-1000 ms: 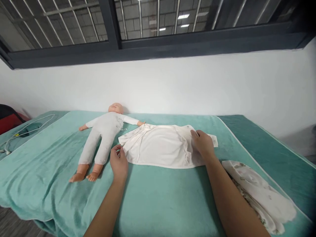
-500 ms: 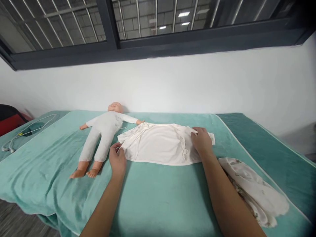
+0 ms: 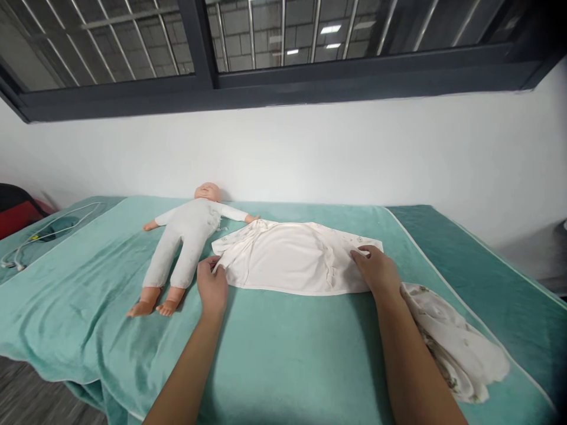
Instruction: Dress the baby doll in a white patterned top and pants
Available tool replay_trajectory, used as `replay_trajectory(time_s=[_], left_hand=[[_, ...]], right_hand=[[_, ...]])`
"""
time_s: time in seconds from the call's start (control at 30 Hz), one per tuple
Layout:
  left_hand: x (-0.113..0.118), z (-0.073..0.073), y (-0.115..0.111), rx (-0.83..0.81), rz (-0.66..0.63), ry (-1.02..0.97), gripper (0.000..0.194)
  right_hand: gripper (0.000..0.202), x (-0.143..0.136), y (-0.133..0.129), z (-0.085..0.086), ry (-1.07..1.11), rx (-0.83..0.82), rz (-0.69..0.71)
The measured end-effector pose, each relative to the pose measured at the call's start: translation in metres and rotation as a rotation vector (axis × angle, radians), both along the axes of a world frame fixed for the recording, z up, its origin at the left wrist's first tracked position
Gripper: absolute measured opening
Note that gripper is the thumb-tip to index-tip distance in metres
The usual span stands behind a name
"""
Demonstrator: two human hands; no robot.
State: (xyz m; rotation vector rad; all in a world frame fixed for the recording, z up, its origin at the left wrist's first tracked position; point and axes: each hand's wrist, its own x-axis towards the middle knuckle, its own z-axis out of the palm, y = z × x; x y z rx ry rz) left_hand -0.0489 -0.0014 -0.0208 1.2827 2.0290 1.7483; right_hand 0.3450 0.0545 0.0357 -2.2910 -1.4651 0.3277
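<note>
A white baby shirt (image 3: 287,260) lies spread on the green blanket, with small prints along its sleeves. At its left side, my left hand (image 3: 212,286) pinches the edge of the cloth between thumb and fingers. My right hand (image 3: 376,271) is closed on the right side of the shirt, just below the sleeve, its fingertips partly against the fabric. To the left of the shirt, a baby doll (image 3: 188,236) in a white body lies face up, one of its hands touching the shirt's upper left corner.
A crumpled white printed cloth (image 3: 460,348) lies beside my right forearm. The green blanket (image 3: 292,354) covers the bed or table up to the white wall (image 3: 283,153). A white cable (image 3: 66,215) and a red and black object (image 3: 20,212) are at far left.
My right hand has slid right and slightly toward me along the shirt, uncovering the printed right sleeve. My left hand stays at the left edge.
</note>
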Motion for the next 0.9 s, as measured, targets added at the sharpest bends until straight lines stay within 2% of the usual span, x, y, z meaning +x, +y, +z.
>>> replay_trajectory(time_s=[0.1,0.17,0.27,0.33,0.43,0.5,0.6,0.73,0.8,0.9], left_hand=[[-0.001,-0.001,0.000,0.009,-0.004,-0.002,0.022],[-0.001,-0.002,0.001,0.013,-0.005,-0.004,0.022],[-0.001,-0.002,0.001,0.020,-0.004,-0.009,0.021],[-0.001,-0.001,0.001,0.024,-0.002,-0.017,0.021],[0.000,-0.001,0.001,0.020,-0.003,-0.025,0.020],[0.001,0.000,0.002,0.015,-0.005,-0.016,0.020],[0.001,0.001,0.002,0.009,-0.008,0.043,0.019],[0.007,0.009,-0.003,0.073,0.002,0.247,0.025],[0.015,0.015,-0.009,0.121,-0.114,0.402,0.031],[0.029,0.026,-0.019,0.071,-0.539,0.639,0.032]], right_hand=[[0.051,0.000,-0.003,-0.003,-0.102,-0.005,-0.019],[0.048,-0.004,-0.004,-0.005,-0.168,0.124,0.022],[0.043,-0.020,-0.001,-0.011,-0.176,0.437,0.205],[0.048,-0.034,0.001,-0.016,-0.126,0.499,0.378],[0.058,-0.053,0.001,-0.025,-0.147,0.312,0.613],[0.061,-0.059,0.000,-0.029,-0.219,0.175,0.705],[0.063,-0.061,-0.002,-0.031,-0.275,0.094,0.726],[0.062,-0.061,-0.004,-0.026,-0.289,0.122,0.693],[0.058,-0.065,-0.005,-0.023,-0.296,0.188,0.687],[0.052,-0.077,-0.007,-0.021,-0.300,0.257,0.761]])
